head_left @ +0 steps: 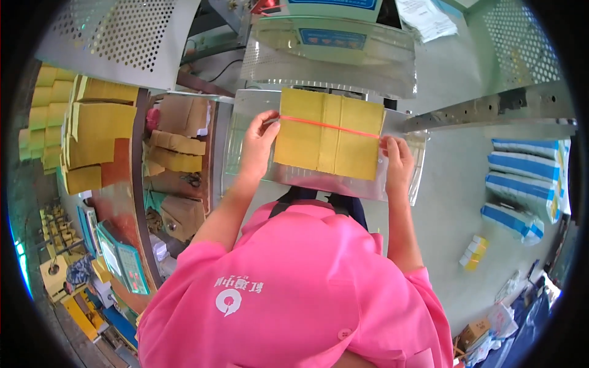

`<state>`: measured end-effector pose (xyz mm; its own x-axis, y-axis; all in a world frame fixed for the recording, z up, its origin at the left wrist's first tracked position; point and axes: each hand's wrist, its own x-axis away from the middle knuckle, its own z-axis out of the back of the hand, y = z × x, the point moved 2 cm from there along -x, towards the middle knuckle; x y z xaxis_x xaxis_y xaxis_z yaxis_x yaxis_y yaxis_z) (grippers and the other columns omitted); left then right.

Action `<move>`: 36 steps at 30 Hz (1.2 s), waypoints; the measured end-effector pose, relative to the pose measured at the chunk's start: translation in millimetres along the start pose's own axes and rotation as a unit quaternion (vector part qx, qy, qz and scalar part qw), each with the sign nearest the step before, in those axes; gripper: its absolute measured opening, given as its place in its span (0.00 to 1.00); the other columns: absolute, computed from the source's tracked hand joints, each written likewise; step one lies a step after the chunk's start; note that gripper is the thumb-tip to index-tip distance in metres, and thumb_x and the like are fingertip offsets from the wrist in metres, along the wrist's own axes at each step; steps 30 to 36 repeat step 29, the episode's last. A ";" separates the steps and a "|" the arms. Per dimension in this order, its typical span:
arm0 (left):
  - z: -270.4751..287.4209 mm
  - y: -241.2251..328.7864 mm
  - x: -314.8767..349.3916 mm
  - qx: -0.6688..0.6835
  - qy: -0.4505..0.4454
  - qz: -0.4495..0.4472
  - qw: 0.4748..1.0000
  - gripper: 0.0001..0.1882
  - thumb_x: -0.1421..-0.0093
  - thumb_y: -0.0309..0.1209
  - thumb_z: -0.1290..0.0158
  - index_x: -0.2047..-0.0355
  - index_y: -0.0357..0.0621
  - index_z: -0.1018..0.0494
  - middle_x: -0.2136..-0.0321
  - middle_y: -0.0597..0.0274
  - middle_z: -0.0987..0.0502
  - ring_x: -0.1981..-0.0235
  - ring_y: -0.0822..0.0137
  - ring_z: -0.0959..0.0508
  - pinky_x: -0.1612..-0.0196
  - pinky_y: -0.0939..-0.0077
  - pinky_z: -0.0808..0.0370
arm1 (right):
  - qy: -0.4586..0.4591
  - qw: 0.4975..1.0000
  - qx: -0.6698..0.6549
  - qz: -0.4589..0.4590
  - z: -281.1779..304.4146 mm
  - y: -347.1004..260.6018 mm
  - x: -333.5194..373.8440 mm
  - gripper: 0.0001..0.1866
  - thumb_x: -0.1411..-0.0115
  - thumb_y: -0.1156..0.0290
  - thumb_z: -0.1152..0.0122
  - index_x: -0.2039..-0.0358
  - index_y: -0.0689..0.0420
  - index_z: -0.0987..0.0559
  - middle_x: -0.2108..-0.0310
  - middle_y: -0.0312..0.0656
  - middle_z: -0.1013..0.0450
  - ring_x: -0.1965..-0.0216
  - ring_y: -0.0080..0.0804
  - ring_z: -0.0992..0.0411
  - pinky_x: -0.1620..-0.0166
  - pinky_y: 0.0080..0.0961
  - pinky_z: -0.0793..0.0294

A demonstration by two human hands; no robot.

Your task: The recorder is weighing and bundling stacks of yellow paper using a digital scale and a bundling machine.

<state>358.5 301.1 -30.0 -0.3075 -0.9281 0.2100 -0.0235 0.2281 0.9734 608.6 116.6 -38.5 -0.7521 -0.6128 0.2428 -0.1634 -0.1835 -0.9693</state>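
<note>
A flat yellow-brown cardboard piece (pixel 307 150), creased down its middle, lies on a shiny metal work surface (pixel 248 144) in front of me. A thin red band (pixel 331 126) runs across it from side to side, slanting slightly down to the right. At the cardboard's left edge, my left hand (pixel 262 134) has its thumb and fingers pinched together by the end of the band. My right hand (pixel 397 154) pinches at the right edge, where the band's other end meets the fingertips. How many layers of cardboard lie there I cannot tell.
A clear guard (pixel 331 58) stands just beyond the work surface. On the left, stacked cardboard (pixel 101 132) and a teal scale (pixel 123 257) rest on a reddish bench (pixel 116 196). A perforated metal arm (pixel 491 107) juts in from the right. Blue-and-white packs (pixel 521 168) lie farther right.
</note>
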 end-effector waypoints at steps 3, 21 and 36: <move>9.9 -5.0 -10.4 0.010 -0.074 0.019 0.997 0.11 0.37 0.25 0.47 0.54 0.38 0.27 0.61 0.65 0.24 0.59 0.74 0.26 0.51 0.78 0.30 | 0.010 0.997 -0.077 -0.012 -18.9 -3.1 -3.6 0.11 0.34 0.70 0.47 0.58 0.63 0.22 0.63 0.36 0.24 0.62 0.19 0.29 0.58 0.18 0.30; 39.0 -69.9 -72.8 0.005 -0.208 0.222 0.953 0.21 0.31 0.41 0.57 0.48 0.38 0.31 0.56 0.55 0.23 0.59 0.61 0.20 0.60 0.67 0.20 | 0.131 0.963 0.196 0.129 -61.9 118.4 -21.9 0.15 0.35 0.65 0.51 0.54 0.58 0.22 0.53 0.48 0.25 0.50 0.48 0.29 0.46 0.35 0.31; -26.0 -45.8 34.3 -0.020 -0.263 0.234 0.936 0.22 0.32 0.40 0.56 0.46 0.35 0.32 0.53 0.52 0.25 0.56 0.61 0.21 0.57 0.68 0.21 | 0.203 0.973 -0.106 -0.009 20.4 72.6 132.0 0.16 0.33 0.65 0.51 0.49 0.59 0.25 0.51 0.43 0.27 0.48 0.38 0.29 0.44 0.29 0.34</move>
